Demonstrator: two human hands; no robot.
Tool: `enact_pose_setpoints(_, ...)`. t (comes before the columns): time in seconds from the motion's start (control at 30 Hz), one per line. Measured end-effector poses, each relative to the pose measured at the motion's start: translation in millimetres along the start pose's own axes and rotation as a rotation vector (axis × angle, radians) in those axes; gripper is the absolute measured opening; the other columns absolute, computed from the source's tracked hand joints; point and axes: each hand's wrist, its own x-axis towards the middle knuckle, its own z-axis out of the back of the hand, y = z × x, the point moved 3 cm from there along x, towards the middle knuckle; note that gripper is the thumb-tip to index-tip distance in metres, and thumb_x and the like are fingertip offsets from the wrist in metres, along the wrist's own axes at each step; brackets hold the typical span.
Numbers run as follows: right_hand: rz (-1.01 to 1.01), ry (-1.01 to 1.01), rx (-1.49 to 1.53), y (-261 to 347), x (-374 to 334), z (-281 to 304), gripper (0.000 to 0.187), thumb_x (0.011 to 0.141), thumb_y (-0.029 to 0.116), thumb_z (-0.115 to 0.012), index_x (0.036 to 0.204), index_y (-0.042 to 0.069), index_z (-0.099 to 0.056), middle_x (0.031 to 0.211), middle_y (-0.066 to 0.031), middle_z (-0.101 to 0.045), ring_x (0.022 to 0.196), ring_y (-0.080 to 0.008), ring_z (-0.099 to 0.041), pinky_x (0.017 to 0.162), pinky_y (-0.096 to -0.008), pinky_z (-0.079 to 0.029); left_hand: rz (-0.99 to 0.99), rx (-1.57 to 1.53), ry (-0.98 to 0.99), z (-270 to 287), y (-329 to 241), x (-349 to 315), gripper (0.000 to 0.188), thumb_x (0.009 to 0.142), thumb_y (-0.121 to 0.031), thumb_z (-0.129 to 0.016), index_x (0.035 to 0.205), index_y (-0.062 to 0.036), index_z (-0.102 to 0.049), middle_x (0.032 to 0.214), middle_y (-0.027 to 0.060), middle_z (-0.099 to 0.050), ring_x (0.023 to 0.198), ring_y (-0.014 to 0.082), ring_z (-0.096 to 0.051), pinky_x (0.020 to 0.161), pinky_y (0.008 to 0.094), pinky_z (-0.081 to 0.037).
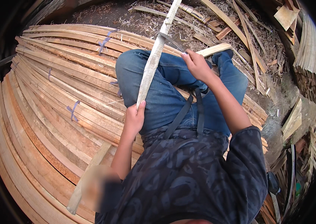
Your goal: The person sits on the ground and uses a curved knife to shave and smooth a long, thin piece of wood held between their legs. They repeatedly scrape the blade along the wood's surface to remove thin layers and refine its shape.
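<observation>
Pale wooden strip (153, 61) slants over the left leg of my blue jeans (132, 71). My left hand (133, 118) clasps its near end beside the jeans; my right hand (198, 66) grips a thin blade (172, 41), overlapping the strip just beyond them. Judged light, stiff, splintery; best held at the near end.

A long, pale, rough-faced wooden strip (152, 64) slants up and away from the left hand (134, 118), its far end out of frame, while a narrow gray metal blade (171, 41) reaches from the right hand (198, 65) to the strip's upper length.
</observation>
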Motion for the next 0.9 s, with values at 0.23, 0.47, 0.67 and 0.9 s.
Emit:
enact_pose_setpoints(0.23,0.409,0.029,-0.6,26,6,0,0.03,0.095,0.036,-0.055,0.09,0.006,-0.053,0.075,-0.0189,-0.065,0.06,-0.0386,-0.063,0.053,-0.0484,-0.051,-0.005,-0.042,0.0,4,7,1,0.051,0.101,-0.035,-0.048,0.069,0.0042,-0.051,0.051,0.0051,-0.037,0.053,0.0105,-0.037,0.049,0.0347,-0.035)
enact_pose_setpoints(0.47,-0.151,-0.395,-0.351,-44,54,42,0.037,0.098,0.037,-0.049,0.087,0.002,-0.055,0.071,-0.0275,-0.062,0.071,-0.0491,-0.06,0.067,-0.057,-0.046,-0.01,0.047,0.0,5,2,2,0.052,0.101,-0.036,-0.047,0.071,0.0048,-0.055,0.051,0.0109,-0.042,0.05,0.0165,-0.043,0.051,0.0375,-0.038)
enact_pose_setpoints(0.67,-0.289,-0.345,-0.074,-51,-22,-5,0.036,0.099,0.031,-0.049,0.085,-0.002,-0.053,0.064,-0.0232,-0.057,0.062,-0.0402,-0.059,0.059,-0.0481,-0.042,0.008,0.192,-0.049,7,-24,-10,0.047,0.1,-0.037,-0.048,0.076,0.0037,-0.054,0.06,0.0225,-0.053,0.057,0.0384,-0.056,0.057,0.0444,-0.042)
enact_pose_setpoints(0.9,-0.279,-0.268,0.054,-30,-73,-9,0.031,0.099,0.023,-0.052,0.08,-0.001,-0.048,0.057,-0.016,-0.048,0.05,-0.029,-0.052,0.05,-0.0404,-0.037,-0.013,0.416,-0.098,29,-25,-29,0.038,0.1,-0.037,-0.047,0.088,-0.0014,-0.047,0.074,0.0247,-0.059,0.07,0.046,-0.059,0.063,0.0514,-0.043)
